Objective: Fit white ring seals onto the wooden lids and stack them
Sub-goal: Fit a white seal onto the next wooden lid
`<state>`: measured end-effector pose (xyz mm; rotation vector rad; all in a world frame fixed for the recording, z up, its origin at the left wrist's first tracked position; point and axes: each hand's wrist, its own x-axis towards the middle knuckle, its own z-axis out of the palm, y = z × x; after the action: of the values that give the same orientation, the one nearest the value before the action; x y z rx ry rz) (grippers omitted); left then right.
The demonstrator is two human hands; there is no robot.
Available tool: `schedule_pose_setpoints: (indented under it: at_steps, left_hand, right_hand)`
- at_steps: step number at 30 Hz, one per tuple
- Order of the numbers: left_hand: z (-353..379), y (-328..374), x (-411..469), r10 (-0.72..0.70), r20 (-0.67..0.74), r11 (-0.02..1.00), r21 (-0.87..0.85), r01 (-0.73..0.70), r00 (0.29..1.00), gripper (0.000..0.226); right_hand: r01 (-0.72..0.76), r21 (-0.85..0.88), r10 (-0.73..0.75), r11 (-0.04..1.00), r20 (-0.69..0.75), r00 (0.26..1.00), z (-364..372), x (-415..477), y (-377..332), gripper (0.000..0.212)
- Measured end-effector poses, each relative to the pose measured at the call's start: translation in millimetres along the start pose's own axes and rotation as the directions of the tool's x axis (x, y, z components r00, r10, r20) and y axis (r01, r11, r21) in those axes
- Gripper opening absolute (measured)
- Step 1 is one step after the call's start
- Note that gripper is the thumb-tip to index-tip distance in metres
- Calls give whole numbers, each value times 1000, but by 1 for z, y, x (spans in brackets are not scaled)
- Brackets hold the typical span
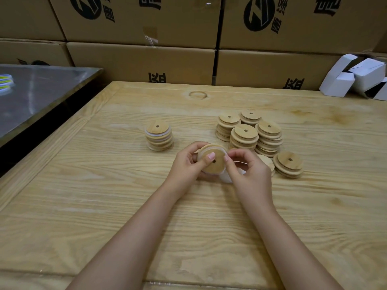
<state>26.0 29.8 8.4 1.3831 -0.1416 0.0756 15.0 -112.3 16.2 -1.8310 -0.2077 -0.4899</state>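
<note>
My left hand (188,164) grips a round wooden lid (215,166) with a centre hole, thumb pressed on its face. A white ring seal (225,176) sits partly round the lid's rim, and my right hand (247,170) pinches it at the lid's right edge. To the left stands a stack of lids with white seals (159,138). On the right stand several stacks of bare wooden lids (249,132). A short stack of bare lids (290,167) lies to the right of my right hand, and one more lid (269,163) shows partly behind it.
The work goes on over a pale wooden table (104,185). A metal-topped table (41,95) adjoins at the left. Cardboard cartons (142,61) wall off the back. Folded white boxes (356,78) lie at the back right.
</note>
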Motion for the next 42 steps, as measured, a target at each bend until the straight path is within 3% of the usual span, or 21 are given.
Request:
schedule_pose_setpoints:
  at_steps: [4,8,12,20,28,31,33,37,42]
  left_hand:
    - [-2,-1,1,5,7,999,-33,-5,1000,14]
    - [-3,-3,3,12,13,999,-49,-11,1000,16]
    - [-4,-3,4,-12,5,995,-100,13,1000,16]
    - [-5,-2,3,-49,38,992,-117,53,998,15]
    - [-6,3,2,-146,68,976,-152,155,987,31]
    - [-7,5,3,-175,70,966,-180,185,982,25]
    - [-8,6,3,-198,72,955,-211,209,977,23]
    - [-9,9,2,-231,100,944,-219,248,968,23]
    - [-12,10,3,-274,155,931,-205,303,949,24]
  right_hand:
    - [40,-87,-43,995,-33,999,2,-2,2,13]
    - [-90,13,90,996,-39,995,3,0,2,20]
    - [-207,133,210,969,-11,978,0,3,-1,13]
    - [-275,160,272,948,37,961,-5,5,-2,6]
    - [-70,20,69,997,52,996,-3,2,0,7]
    - [100,-113,-92,989,71,993,-5,0,0,13]
    - [273,-206,-260,940,91,961,-7,-1,-1,14]
    - [568,-336,-530,751,206,822,-12,-1,2,12]
    - [667,-410,-627,622,249,738,-14,0,5,9]
